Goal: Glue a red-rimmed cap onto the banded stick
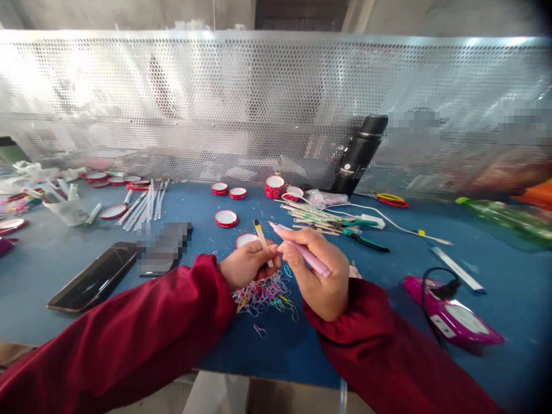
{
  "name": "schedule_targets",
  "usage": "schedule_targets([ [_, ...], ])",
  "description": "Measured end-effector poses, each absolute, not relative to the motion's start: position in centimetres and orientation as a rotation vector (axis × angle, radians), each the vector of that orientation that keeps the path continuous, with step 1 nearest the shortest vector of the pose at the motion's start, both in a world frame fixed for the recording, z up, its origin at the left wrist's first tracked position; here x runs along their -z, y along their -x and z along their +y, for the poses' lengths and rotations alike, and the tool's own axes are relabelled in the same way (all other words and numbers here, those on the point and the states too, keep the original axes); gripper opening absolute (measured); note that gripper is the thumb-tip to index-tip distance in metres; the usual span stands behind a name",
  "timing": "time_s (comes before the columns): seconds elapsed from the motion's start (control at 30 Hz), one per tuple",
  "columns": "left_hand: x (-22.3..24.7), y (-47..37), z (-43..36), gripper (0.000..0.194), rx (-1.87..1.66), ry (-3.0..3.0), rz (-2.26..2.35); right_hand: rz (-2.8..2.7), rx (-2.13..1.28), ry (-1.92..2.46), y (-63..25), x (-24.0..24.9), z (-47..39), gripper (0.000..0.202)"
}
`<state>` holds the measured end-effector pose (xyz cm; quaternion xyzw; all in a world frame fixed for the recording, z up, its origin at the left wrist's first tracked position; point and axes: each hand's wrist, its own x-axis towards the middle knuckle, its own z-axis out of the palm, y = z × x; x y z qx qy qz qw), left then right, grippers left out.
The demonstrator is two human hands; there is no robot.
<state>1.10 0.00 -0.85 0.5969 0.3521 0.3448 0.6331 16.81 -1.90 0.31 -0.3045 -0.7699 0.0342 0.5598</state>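
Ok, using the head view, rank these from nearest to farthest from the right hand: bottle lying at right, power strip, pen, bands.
1. Pen: held in the right hand.
2. Bands: loose pile, just left of it.
3. Power strip: out to the right.
4. Bottle: farther right and deeper on the table.

You have one phone [95, 277] to the left of your left hand [246, 261], and a black bottle [361, 156] beyond your right hand [326, 290].
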Motion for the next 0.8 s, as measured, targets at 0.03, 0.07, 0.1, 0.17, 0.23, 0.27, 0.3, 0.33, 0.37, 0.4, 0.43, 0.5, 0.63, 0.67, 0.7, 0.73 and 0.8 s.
schedule_targets([
  [0.03,0.78,-1.12,-0.04,0.041,-0.789,-1.362,0.809,-1.817,-0.051,0.708,-16.78,-0.33,-1.89,0.019],
  [0.07,0.77,-1.14,-0.06,0.041,-0.786,-1.358,0.812,-1.816,-0.028,0.708,-16.74,-0.31,-1.89,0.016],
  [0.1,0.79,-1.17,-0.06,0.041,-0.783,-1.355,0.814,-1.806,-0.020,0.723,-16.69,-0.25,-1.91,0.015],
  [0.17,0.92,-1.22,-0.01,0.041,-0.780,-1.348,0.814,-1.767,-0.049,0.788,-16.55,-0.06,-1.96,0.013],
  [0.23,1.01,-1.28,0.03,0.040,-0.782,-1.338,0.815,-1.728,-0.085,0.848,-16.42,0.16,-2.00,0.011],
  [0.27,1.01,-1.32,0.03,0.039,-0.783,-1.334,0.818,-1.719,-0.089,0.857,-16.37,0.25,-2.00,0.010],
  [0.3,0.96,-1.37,0.01,0.038,-0.785,-1.328,0.824,-1.719,-0.083,0.853,-16.33,0.31,-1.99,0.010],
  [0.33,0.88,-1.41,-0.03,0.038,-0.786,-1.321,0.830,-1.726,-0.072,0.844,-16.30,0.36,-1.97,0.011],
  [0.37,0.77,-1.45,-0.08,0.037,-0.789,-1.313,0.837,-1.733,-0.062,0.835,-16.28,0.39,-1.94,0.011],
  [0.4,0.66,-1.49,-0.13,0.037,-0.790,-1.306,0.841,-1.742,-0.059,0.829,-16.26,0.40,-1.91,0.010],
  [0.43,0.56,-1.52,-0.17,0.037,-0.789,-1.301,0.843,-1.750,-0.061,0.831,-16.26,0.41,-1.87,0.010],
  [0.5,0.46,-1.56,-0.22,0.037,-0.785,-1.297,0.838,-1.759,-0.068,0.844,-16.24,0.42,-1.82,0.010],
  [0.63,0.73,-1.56,-0.12,0.037,-0.791,-1.298,0.828,-1.771,-0.073,0.859,-16.19,0.42,-1.88,0.009],
  [0.67,0.85,-1.55,-0.08,0.038,-0.792,-1.300,0.825,-1.777,-0.071,0.861,-16.18,0.41,-1.90,0.008],
  [0.7,0.97,-1.53,-0.04,0.039,-0.793,-1.304,0.821,-1.783,-0.064,0.864,-16.18,0.39,-1.91,0.008],
  [0.73,1.07,-1.51,-0.01,0.040,-0.790,-1.310,0.817,-1.788,-0.053,0.869,-16.19,0.37,-1.88,0.008],
  [0.8,1.16,-1.45,-0.02,0.043,-0.784,-1.321,0.804,-1.790,-0.013,0.900,-16.32,0.32,-1.73,0.010],
])
